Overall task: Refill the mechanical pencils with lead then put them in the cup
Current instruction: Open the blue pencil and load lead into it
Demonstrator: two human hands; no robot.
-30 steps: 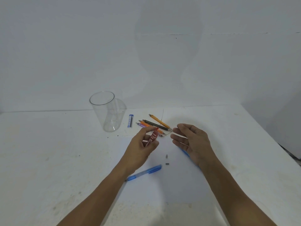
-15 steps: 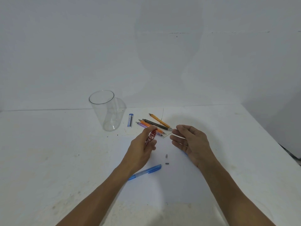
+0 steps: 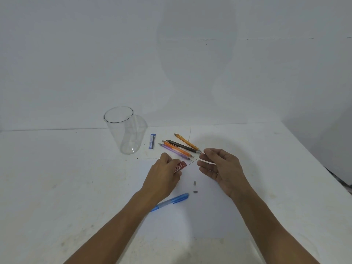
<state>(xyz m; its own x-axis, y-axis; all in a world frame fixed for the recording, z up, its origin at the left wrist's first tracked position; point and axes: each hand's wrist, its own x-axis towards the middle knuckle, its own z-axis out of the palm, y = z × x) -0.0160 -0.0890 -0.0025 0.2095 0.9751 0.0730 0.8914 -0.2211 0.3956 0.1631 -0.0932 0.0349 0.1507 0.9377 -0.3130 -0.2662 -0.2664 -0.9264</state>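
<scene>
Though white-lettered, red lead case [image 3: 180,166] in left hand [image 3: 163,177] is unreadable.

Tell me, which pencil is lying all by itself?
The blue pencil, lying alone close to the left hand. The other four pencils lie bunched together farther back on the table.

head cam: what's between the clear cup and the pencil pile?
A blue lead case lies flat on the table there, touching neither the clear cup nor the pencil pile. Shown in the head view.
</scene>
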